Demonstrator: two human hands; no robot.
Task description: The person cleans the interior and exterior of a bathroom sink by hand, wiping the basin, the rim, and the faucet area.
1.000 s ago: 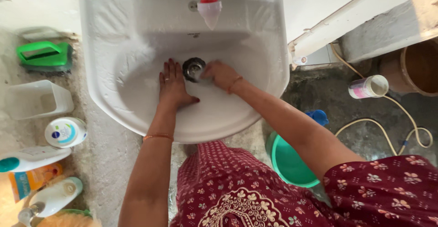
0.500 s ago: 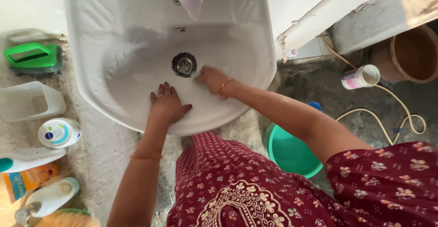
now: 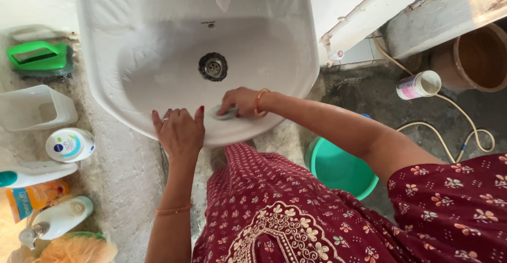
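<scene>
At basin [image 3: 296,57] front rim: right hand [image 3: 240,102] fingers curled over scrub pad [image 3: 226,113], pressing; left hand [image 3: 178,128] flat, fingers spread, holding nothing. Best: short firm strokes, pad flat.

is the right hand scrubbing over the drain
No, the right hand presses a pad near the sink's front rim, apart from the drain.

The left hand [image 3: 178,130] is laid flat, palm down, with the fingers spread and pointed toward 12 o'clock; its forearm is extended straight up from 6 o'clock. The right hand [image 3: 240,102] is curled with the fingers closed and bent under, knuckles up. Its arm is stretched in from 4 o'clock, and the wrist is kept nearly straight.
</scene>
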